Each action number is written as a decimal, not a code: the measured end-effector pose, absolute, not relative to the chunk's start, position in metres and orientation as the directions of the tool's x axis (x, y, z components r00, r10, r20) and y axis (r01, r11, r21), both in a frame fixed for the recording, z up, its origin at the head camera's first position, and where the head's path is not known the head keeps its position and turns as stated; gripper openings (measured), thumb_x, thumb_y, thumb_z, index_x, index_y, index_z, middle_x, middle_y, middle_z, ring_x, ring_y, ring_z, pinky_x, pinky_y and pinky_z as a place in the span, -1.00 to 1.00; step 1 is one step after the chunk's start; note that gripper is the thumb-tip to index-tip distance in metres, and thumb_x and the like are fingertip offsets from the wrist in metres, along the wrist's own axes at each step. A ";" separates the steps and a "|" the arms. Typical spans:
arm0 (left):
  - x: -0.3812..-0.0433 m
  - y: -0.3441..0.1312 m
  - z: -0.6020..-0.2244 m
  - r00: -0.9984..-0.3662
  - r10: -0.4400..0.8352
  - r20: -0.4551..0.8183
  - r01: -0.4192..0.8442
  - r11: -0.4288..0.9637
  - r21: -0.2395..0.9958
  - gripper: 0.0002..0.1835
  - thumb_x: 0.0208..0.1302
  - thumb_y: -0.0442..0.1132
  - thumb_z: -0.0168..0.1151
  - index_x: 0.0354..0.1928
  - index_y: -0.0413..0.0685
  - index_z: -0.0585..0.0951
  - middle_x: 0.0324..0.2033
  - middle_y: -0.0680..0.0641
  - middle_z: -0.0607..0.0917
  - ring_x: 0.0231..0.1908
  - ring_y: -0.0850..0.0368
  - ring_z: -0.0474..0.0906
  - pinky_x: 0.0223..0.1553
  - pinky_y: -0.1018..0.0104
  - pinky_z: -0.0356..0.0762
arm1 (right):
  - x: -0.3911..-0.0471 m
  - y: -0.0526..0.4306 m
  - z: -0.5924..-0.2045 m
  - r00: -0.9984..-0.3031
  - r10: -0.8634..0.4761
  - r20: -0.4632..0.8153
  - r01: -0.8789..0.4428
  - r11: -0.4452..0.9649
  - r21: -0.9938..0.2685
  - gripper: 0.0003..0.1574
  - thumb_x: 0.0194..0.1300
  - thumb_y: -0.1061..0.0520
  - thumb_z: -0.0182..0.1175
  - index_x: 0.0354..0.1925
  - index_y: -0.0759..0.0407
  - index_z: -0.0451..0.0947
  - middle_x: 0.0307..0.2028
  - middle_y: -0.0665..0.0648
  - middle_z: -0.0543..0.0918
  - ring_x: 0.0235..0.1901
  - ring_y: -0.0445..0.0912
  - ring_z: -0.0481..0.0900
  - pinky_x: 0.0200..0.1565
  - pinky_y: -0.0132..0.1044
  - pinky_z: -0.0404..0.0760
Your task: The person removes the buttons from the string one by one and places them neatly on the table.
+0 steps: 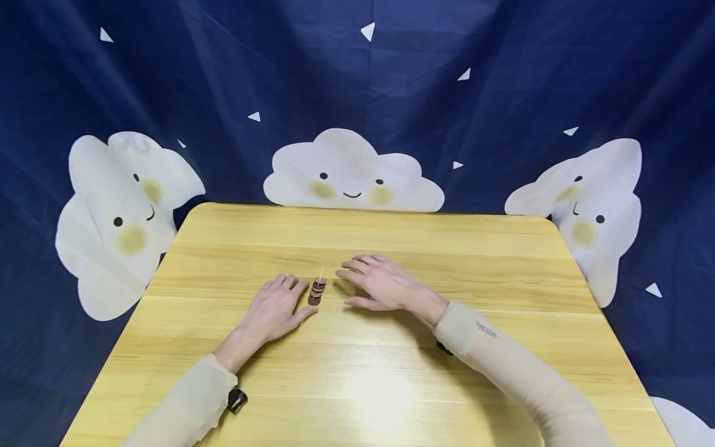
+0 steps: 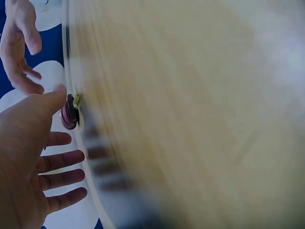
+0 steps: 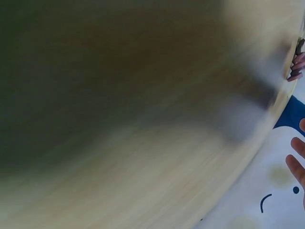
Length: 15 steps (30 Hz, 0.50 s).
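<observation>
A small skewer [image 1: 316, 292] of dark brown and pinkish pieces is on the table, a pale stick poking out of its far end. My left hand [image 1: 276, 308] lies just left of it, thumb and fingers spread either side with a gap around the pieces. On the other side hovers my right hand [image 1: 380, 284], fingers loosely extended towards the skewer and nothing in them. In the left wrist view the skewer [image 2: 69, 113] shows beyond the thumb. Only part of the skewer [image 3: 297, 62] and a few fingertips [image 3: 295, 164] enter the right wrist view, at its right edge.
The light wooden table [image 1: 447, 385] has rounded far corners. Behind it hangs a dark blue cloth [image 1: 335, 74] printed with white clouds and small triangles. Both forearms, in pale sleeves [image 1: 519, 379], reach in over the near part of the table.
</observation>
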State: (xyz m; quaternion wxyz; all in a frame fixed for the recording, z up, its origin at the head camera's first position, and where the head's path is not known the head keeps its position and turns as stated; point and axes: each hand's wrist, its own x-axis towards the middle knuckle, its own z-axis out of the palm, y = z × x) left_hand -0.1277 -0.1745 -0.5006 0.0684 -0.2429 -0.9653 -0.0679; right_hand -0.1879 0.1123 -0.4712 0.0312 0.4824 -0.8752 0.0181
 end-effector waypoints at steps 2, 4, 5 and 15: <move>-0.130 -0.173 -0.501 -0.868 0.465 0.173 0.485 0.870 0.092 -0.34 0.38 0.28 0.32 0.22 -0.13 0.66 -0.03 -0.17 0.72 0.00 -0.12 0.63 0.02 -0.07 0.66 | -0.190 0.107 -0.472 -0.529 -0.847 0.060 -0.848 0.529 -0.011 -0.11 0.48 -0.43 0.12 0.54 0.00 0.36 0.47 0.14 0.51 0.44 0.10 0.48 0.46 0.11 0.46; -0.132 -0.172 -0.502 -0.865 0.469 0.179 0.489 0.868 0.091 -0.37 0.38 0.27 0.32 0.16 -0.13 0.68 -0.07 -0.16 0.71 -0.04 -0.11 0.62 -0.02 -0.06 0.66 | -0.192 0.102 -0.473 -0.526 -0.849 0.047 -0.851 0.526 -0.013 -0.11 0.49 -0.43 0.11 0.53 0.00 0.36 0.47 0.13 0.51 0.44 0.10 0.48 0.46 0.11 0.46; -0.133 -0.171 -0.502 -0.864 0.470 0.180 0.490 0.867 0.091 -0.39 0.38 0.26 0.33 0.13 -0.12 0.68 -0.08 -0.15 0.71 -0.06 -0.10 0.62 -0.04 -0.06 0.66 | -0.193 0.100 -0.474 -0.524 -0.851 0.040 -0.851 0.524 -0.012 -0.12 0.49 -0.43 0.11 0.53 0.00 0.37 0.47 0.13 0.51 0.45 0.09 0.48 0.47 0.10 0.45; -0.138 -0.165 -0.502 -0.854 0.491 0.173 0.507 0.859 0.066 -0.47 0.41 0.24 0.31 0.01 -0.09 0.70 -0.15 -0.12 0.69 -0.09 -0.07 0.61 -0.03 -0.03 0.67 | -0.207 0.088 -0.483 -0.521 -0.854 0.012 -0.854 0.521 0.006 -0.20 0.54 -0.40 0.06 0.52 -0.06 0.38 0.47 0.08 0.52 0.45 0.06 0.47 0.48 0.08 0.44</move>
